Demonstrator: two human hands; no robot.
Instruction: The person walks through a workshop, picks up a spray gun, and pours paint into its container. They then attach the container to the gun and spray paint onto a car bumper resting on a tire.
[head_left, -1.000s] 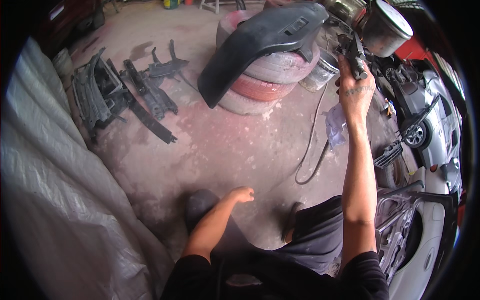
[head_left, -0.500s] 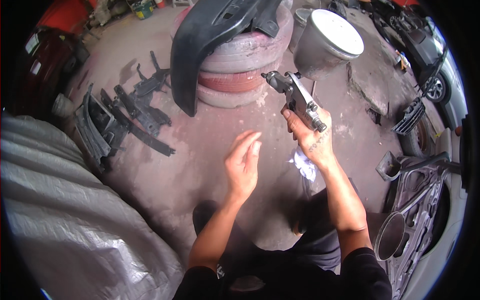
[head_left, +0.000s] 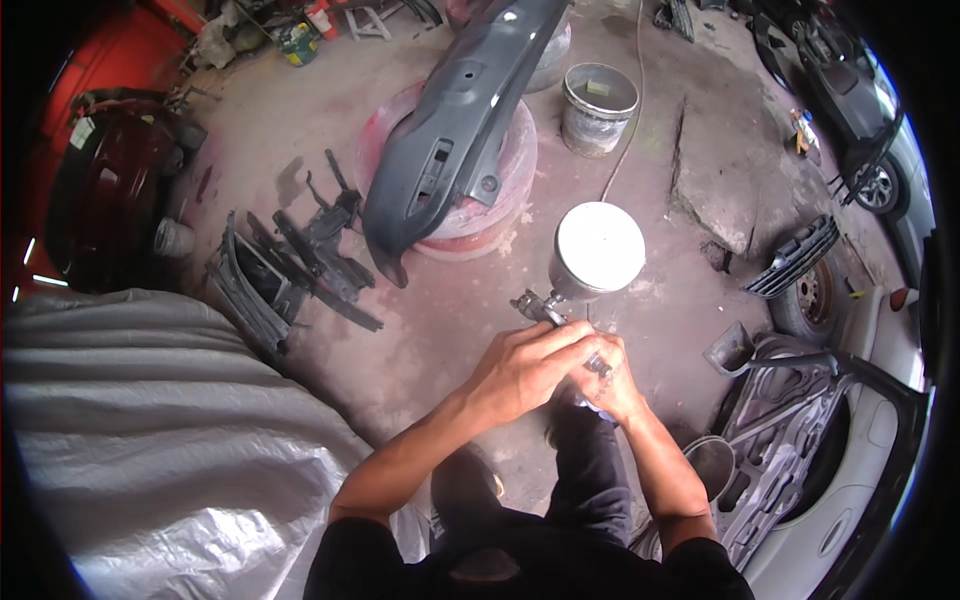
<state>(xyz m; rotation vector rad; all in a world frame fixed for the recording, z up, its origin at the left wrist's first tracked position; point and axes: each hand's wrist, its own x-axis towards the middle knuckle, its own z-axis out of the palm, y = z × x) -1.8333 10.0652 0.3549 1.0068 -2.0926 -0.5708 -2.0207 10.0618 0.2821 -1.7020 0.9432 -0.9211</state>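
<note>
A metal spray gun [head_left: 542,308] with a round, white-lidded cup [head_left: 600,246] on top is held out before me, its nozzle pointing forward and left. My right hand [head_left: 613,380] is wrapped round the handle. Across the back of the gun lies my left hand [head_left: 522,368], its fingers closed over the body beside the right hand; its fingertips are partly hidden. Under the right hand a bit of white cloth or paper [head_left: 597,410] shows. Ahead, a dark grey car bumper [head_left: 455,130] rests on stacked, paint-stained tyres [head_left: 515,160].
Dark plastic car parts [head_left: 305,265] lie on the floor at left, behind a silver cover sheet [head_left: 150,400]. A bucket [head_left: 598,110] and a hose [head_left: 628,150] are ahead. On the right are a grille [head_left: 795,257], a wheel [head_left: 805,300], a metal panel [head_left: 750,450] and a pale car door [head_left: 835,520].
My left hand has moved right onto the spray gun. The right hand has brought the gun lower and closer. The view has shifted, showing more floor and the bucket ahead.
</note>
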